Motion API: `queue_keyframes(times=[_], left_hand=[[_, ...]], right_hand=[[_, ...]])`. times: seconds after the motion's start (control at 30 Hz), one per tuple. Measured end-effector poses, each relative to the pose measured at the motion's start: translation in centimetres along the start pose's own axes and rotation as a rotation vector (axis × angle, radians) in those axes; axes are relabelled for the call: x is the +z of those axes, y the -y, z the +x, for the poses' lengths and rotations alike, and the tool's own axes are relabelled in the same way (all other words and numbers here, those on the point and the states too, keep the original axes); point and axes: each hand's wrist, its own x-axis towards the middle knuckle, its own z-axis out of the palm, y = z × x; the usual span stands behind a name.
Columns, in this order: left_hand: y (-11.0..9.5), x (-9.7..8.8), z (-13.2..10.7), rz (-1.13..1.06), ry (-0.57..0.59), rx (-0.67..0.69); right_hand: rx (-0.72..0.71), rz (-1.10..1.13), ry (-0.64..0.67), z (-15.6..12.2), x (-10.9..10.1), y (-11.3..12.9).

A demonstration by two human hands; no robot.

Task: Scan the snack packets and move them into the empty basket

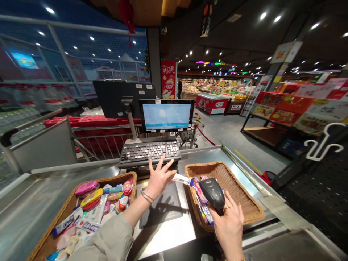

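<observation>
My left hand (159,181) is just in front of the keyboard (149,151), several fingers spread towards its keys. At its thumb side it holds one end of a slim white-and-purple packet (183,179). The packet's far end reaches over the rim of the right wicker basket (241,188). My right hand (230,221) grips a dark grey barcode scanner (212,192) above this basket. Under the scanner, several small colourful packets (202,208) lie along the basket's left side. The scanner's grip is partly hidden by my fingers.
A left wicker basket (133,181) holds many sweets and packets, partly hidden by my sleeve. Behind the keyboard stands a lit monitor (167,116) beside a second dark screen (114,99). A metal counter (176,232) runs below. A white hook (322,145) is at the right.
</observation>
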Motion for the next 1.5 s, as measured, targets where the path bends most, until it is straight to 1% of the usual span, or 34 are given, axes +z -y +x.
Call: queue_keyframes(times=[0.13,0.27,0.37,0.47,0.57,0.67,0.73,0.8,0.9,1.17,1.37,1.5], left_hand=[[-0.7,0.8,1.0,-0.028,0.004,0.029],[-1.5,1.7,2.0,-0.048,0.005,0.067],[-2.3,2.6,2.8,-0.07,0.016,0.102],[-3.6,3.8,3.7,-0.1,0.02,0.143],[-5.4,4.8,4.6,-0.097,0.02,0.181],[-6.8,5.1,5.2,-0.08,0.044,0.202],[-6.9,4.9,5.2,-0.082,0.06,0.204],[-6.4,4.4,4.9,-0.087,0.077,0.198],[-4.7,3.6,3.8,-0.076,0.106,0.166],[0.0,0.5,-0.6,0.013,0.13,0.001],[3.2,-2.3,-4.8,0.057,0.143,-0.149],[4.9,-4.0,-7.7,0.103,0.16,-0.227]], right_hand=[[0.037,-0.014,-0.04,0.0,-0.1,-0.9],[0.081,-0.032,-0.044,-0.1,-0.4,-1.8],[0.113,-0.052,-0.072,-0.1,-0.8,-2.3],[0.146,-0.05,-0.105,0.0,-1.3,-2.6],[0.185,-0.045,-0.129,0.2,-1.8,-3.0],[0.221,-0.051,-0.128,0.3,-2.2,-3.5],[0.238,-0.05,-0.12,0.2,-2.2,-3.8],[0.261,-0.043,-0.112,0.1,-2.0,-3.8],[0.297,0.003,-0.092,0.2,-1.5,-3.3],[0.308,0.156,0.018,0.9,0.6,0.5],[0.143,0.223,0.134,1.3,2.5,3.5],[0.041,0.281,0.199,1.1,4.0,5.4]])
